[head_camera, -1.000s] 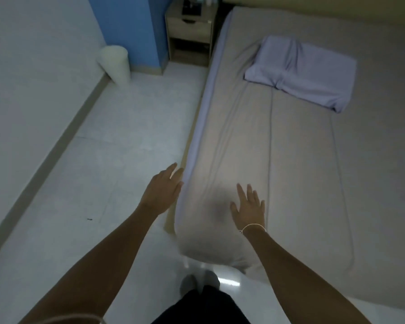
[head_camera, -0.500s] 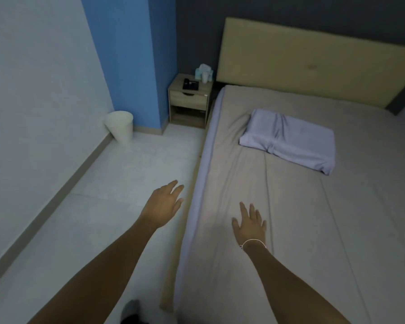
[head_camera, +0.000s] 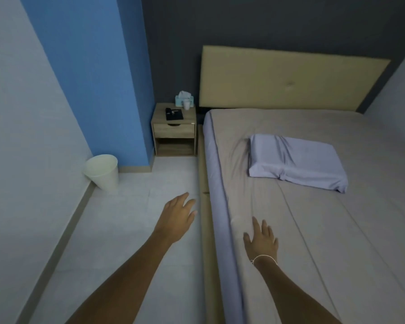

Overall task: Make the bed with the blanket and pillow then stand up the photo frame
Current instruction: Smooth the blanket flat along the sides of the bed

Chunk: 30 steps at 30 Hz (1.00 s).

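Note:
A beige blanket [head_camera: 313, 230] lies spread flat over the bed, reaching up to the tan headboard. A pale lilac pillow [head_camera: 295, 161] rests on it, some way below the headboard. A dark photo frame [head_camera: 174, 114] lies flat on the wooden nightstand [head_camera: 173, 130] left of the bed. My right hand [head_camera: 262, 239] is open, fingers spread, over the blanket near the bed's left edge. My left hand [head_camera: 177, 218] hangs open in the air over the floor beside the bed, holding nothing.
A tissue box [head_camera: 184, 99] and a small white cup [head_camera: 186, 104] stand at the back of the nightstand. A white waste bin [head_camera: 102, 171] leans by the left wall. A tiled aisle [head_camera: 131, 230] runs between the wall and the bed.
The view has lifted from the bed's foot corner toward the headboard and nightstand. Both hands stay open and have moved forward along the bed's left side.

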Each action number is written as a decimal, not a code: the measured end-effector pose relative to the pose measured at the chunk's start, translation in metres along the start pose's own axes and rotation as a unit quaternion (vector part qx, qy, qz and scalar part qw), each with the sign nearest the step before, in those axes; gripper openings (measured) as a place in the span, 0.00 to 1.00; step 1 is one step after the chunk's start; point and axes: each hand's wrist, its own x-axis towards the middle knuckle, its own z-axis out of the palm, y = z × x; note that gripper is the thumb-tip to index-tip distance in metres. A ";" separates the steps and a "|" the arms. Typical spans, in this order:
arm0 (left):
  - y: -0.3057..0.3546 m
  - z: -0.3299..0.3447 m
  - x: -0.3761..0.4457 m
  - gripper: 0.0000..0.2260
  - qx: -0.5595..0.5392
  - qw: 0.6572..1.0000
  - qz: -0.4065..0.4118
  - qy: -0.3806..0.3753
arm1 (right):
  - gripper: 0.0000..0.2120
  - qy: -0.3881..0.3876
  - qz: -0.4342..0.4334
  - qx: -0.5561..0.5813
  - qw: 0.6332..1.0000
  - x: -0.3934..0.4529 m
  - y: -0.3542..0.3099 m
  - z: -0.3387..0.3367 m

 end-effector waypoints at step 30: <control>-0.221 0.041 0.578 0.19 -0.039 0.997 0.034 -0.054 | 0.25 0.049 0.030 0.026 0.998 0.542 -0.200 -0.059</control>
